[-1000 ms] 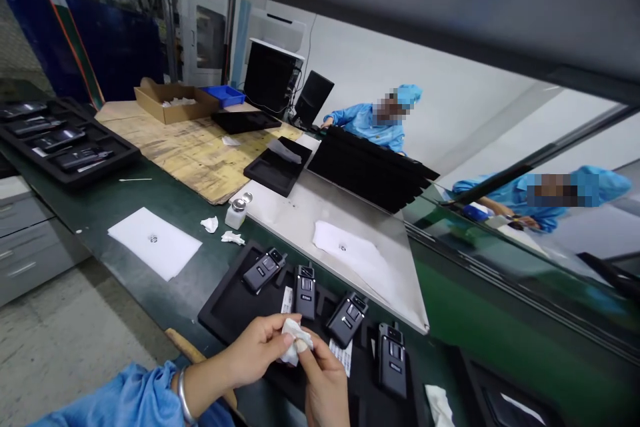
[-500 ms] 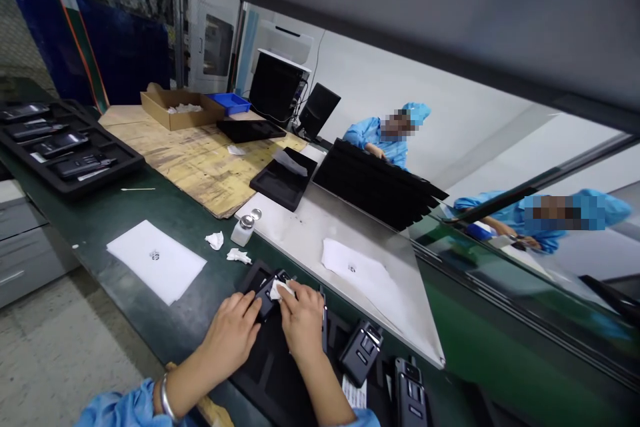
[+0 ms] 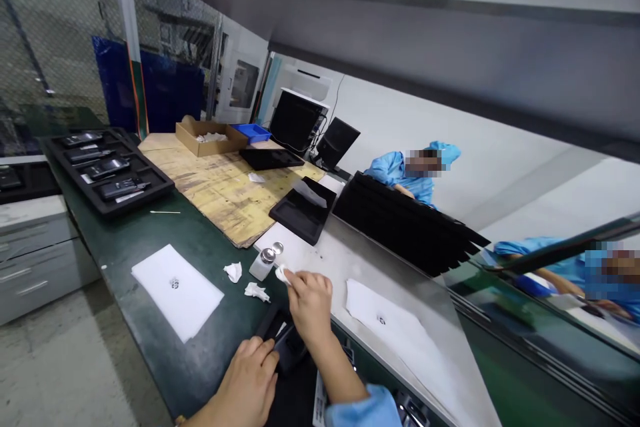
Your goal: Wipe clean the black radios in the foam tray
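Note:
My right hand (image 3: 309,300) is closed on a small white wipe (image 3: 282,274) and holds it just beside a small clear bottle (image 3: 263,263) with a metal top. My left hand (image 3: 249,383) rests with curled fingers on a small black device (image 3: 286,335) that lies in a black foam tray (image 3: 265,327) at the near edge of the green bench. Two crumpled wipes (image 3: 233,271) lie on the bench left of the bottle.
A white paper sheet (image 3: 177,290) lies to the left and another (image 3: 400,327) on the grey plate to the right. A black tray of devices (image 3: 110,170) sits far left, a stack of black trays (image 3: 410,230) beyond. Two people in blue work behind.
My right hand has lifted the wipe off the device and moved it up to the bottle. My left hand stays at the device. The view has swung upward.

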Motion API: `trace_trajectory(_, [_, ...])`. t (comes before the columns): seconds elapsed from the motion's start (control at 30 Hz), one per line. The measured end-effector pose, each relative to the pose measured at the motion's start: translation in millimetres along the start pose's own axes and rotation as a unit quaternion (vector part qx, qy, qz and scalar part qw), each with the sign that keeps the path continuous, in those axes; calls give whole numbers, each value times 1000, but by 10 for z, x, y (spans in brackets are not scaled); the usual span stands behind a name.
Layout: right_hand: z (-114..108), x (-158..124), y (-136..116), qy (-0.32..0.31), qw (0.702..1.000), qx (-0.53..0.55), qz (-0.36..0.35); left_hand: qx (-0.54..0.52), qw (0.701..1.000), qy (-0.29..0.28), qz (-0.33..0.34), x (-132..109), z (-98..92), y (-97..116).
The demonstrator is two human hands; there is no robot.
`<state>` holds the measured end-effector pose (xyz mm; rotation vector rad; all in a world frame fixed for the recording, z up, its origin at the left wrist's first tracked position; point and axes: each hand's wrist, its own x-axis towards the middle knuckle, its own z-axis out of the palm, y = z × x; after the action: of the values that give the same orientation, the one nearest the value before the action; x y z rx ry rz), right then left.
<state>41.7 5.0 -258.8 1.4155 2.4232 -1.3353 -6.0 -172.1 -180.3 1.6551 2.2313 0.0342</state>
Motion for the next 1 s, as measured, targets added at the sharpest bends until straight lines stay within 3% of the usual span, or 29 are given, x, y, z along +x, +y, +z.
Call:
trace_trajectory(0.07, [59, 300, -192, -75, 995, 39, 47, -7, 1000, 18, 11, 15, 14, -15])
trace_trajectory(0.2, [177, 600, -382, -132, 991, 19, 25, -13, 998, 53, 25, 61, 45, -39])
trace_trajectory(0.43, [226, 538, -345, -126, 992, 7, 11, -15, 995, 95, 37, 124, 38, -34])
trace_trajectory(0.67, [235, 547, -357, -126, 992, -12, -7, -27, 995, 92, 33, 135, -27, -6])
trace_trajectory(0.8, [220, 524, -366, -129, 991, -19, -8, -31, 999, 36, 13, 45, -19, -3])
trace_trajectory(1.0, [180, 571, -417, -129, 992, 1, 4, -68, 991, -116, -25, -84, 48, -38])
